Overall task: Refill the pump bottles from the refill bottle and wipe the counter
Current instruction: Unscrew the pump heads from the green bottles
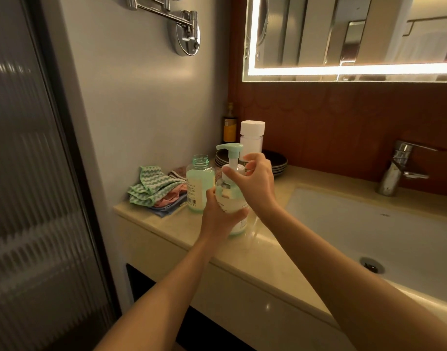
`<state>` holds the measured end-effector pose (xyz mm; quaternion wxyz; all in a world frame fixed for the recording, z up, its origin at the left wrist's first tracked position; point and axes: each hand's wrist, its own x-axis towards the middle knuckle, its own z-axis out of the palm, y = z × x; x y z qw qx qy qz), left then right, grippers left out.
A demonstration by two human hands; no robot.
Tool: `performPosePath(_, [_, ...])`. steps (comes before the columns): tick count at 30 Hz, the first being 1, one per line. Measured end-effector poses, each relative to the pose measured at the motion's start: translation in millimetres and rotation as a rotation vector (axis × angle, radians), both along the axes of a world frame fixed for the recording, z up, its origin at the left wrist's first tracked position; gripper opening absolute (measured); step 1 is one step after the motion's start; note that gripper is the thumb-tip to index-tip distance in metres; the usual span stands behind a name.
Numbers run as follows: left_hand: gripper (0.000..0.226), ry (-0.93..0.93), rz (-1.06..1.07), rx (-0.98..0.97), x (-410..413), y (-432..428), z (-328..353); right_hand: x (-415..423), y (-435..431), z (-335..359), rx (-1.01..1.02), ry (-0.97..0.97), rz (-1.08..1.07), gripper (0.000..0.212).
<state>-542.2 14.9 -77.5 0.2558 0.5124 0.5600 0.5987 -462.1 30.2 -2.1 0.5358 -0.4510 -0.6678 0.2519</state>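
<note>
Beige stone worktop (166,224): folded cloth pile (154,188) far left; open clear plastic bottle (199,183) just right of it; clear mint-pump bottle (233,197) front-right of that; dark plate stack (278,162) behind; white sink basin (369,224) right.

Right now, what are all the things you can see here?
pump bottle: 1, clear with mint pump, front of counter
open bottle: 1, pale green, left of pump bottle
capped bottle: 1, white cap, behind pump bottle
small bottle: 1, dark, yellow label, back corner
plates: one stack, dark, back of counter
cloths: one pile, green, pink, blue, counter's left end
counter: 1, beige, under it all
sink: 1, white, right
tap: 1, silver, behind sink
mirror: 1, lit edge, wall above
metal arm: 1, silver, high on wall
door: 1, ribbed glass, far left
left hand: 1, grips pump bottle's body
right hand: 1, curled round pump's neck
</note>
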Motion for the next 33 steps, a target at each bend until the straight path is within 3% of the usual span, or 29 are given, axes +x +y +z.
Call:
performPosePath(7, [0.071, 0.005, -0.03, -0.004, -0.1, 0.4, -0.7, -2.4, -0.5, -1.2, -0.105, 0.018, 0.189, 0.072])
performPosePath(12, [0.069, -0.009, -0.003, 0.003, -0.3, 0.2, 0.5, -3.6, -1.0, -3.1, 0.009, 0.028, -0.023, 0.062])
performPosePath(19, [0.073, 0.004, -0.022, 0.02, 0.3, -0.3, 0.1, -3.6, -4.0, -6.0, -0.075, -0.008, 0.149, 0.068])
performPosePath(26, [0.072, -0.028, -0.011, 0.03, 0.1, 0.5, -0.6, -5.7, -2.9, -11.8, 0.064, 0.076, -0.07, 0.063])
performPosePath(33, [0.077, 0.036, -0.022, 0.055, -0.6, 3.2, -3.7, -8.3, -3.3, -15.9, 0.037, 0.092, -0.044, 0.058])
